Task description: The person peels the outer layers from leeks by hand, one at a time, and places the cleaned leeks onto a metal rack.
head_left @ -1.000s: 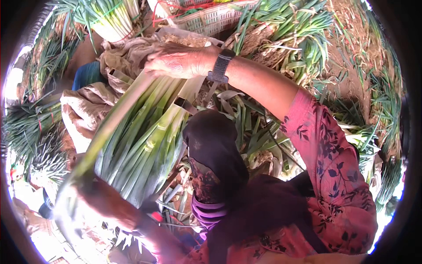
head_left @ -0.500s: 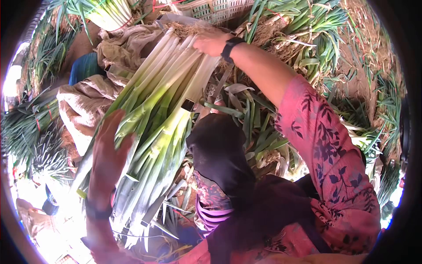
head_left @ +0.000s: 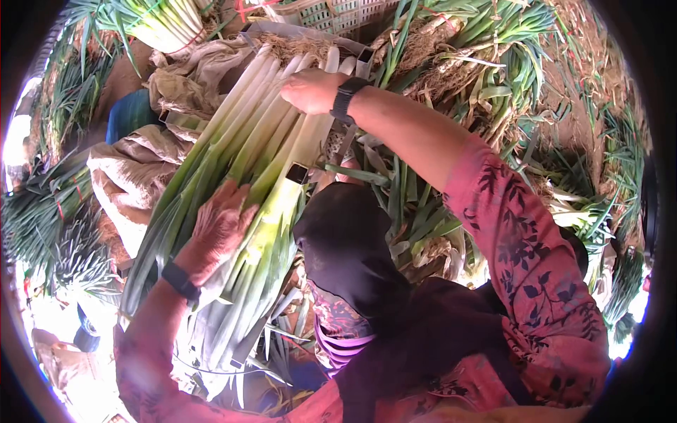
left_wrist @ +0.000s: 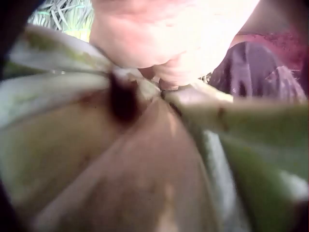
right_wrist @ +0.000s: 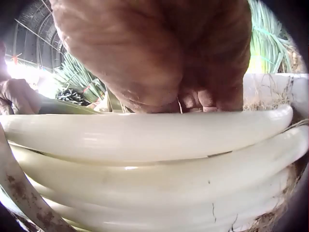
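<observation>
The leeks [head_left: 233, 141] lie in a metal frame [head_left: 303, 32], at ten o'clock in the head view, their roots [head_left: 289, 46] pointing to one o'clock. The left hand [head_left: 218, 229] rests on the green leaves [head_left: 243, 310], its fingers loosely extended. The right hand [head_left: 310, 92] is on the white stems [head_left: 247, 84], fingers curled — if it grips one, I cannot tell. At twelve o'clock is a plastic crate [head_left: 345, 15] — its contents are unclear.

The right hand [head_left: 312, 90] curls its fingers, forearm [head_left: 416, 135] slanting behind; apart from that grip, the left hand [head_left: 217, 233] lies with fingers extended.
</observation>
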Tool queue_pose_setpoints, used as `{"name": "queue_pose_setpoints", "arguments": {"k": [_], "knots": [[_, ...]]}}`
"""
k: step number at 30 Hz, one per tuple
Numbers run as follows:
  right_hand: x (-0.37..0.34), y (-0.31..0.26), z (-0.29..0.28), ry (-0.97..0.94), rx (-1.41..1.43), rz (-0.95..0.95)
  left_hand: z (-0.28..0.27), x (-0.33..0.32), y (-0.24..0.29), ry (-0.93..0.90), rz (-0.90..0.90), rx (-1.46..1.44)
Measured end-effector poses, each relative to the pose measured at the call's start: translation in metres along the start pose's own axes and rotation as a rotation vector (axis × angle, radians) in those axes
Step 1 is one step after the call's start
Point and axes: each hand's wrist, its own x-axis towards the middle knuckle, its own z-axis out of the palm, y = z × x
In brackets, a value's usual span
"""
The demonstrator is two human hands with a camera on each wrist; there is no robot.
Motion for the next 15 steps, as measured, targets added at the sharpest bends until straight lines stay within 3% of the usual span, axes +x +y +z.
{"name": "queue_pose_setpoints", "arguments": {"k": [3, 5, 6, 7, 8, 10, 12, 14, 15], "knots": [[0.007, 0.004, 0.018, 0.054, 0.022, 0.017, 0.006, 0.011, -0.015, 0.06, 0.038, -0.004], [0.009, 0.014, 0.04, 0.275, 0.316, -0.038, 0.013, 0.016, -0.017, 0.096, 0.062, -0.043], [0.018, 0.013, 0.054, 0.224, 0.281, 0.103, 0.016, 0.017, -0.019, 0.104, 0.084, -0.055], [0.009, 0.003, 0.062, 0.699, 0.342, 0.002, 0.019, 0.016, -0.026, 0.081, 0.072, -0.044], [-0.007, -0.012, 0.049, 0.711, 0.492, 0.008, 0.023, 0.017, -0.029, 0.058, 0.057, -0.029], [-0.035, -0.035, 0.037, 0.704, 0.469, 0.03, 0.024, 0.018, -0.02, 0.103, 0.078, -0.009], [-0.09, -0.054, 0.032, 0.872, 0.605, 0.026, 0.033, 0.015, -0.009, 0.119, 0.126, -0.036], [-0.148, -0.048, 0.052, 0.901, 0.679, 0.121, 0.03, 0.019, -0.001, 0.099, 0.084, -0.058], [-0.18, -0.04, 0.066, 0.875, 0.848, 0.305, 0.034, 0.019, -0.008, 0.078, 0.064, -0.019]]}}
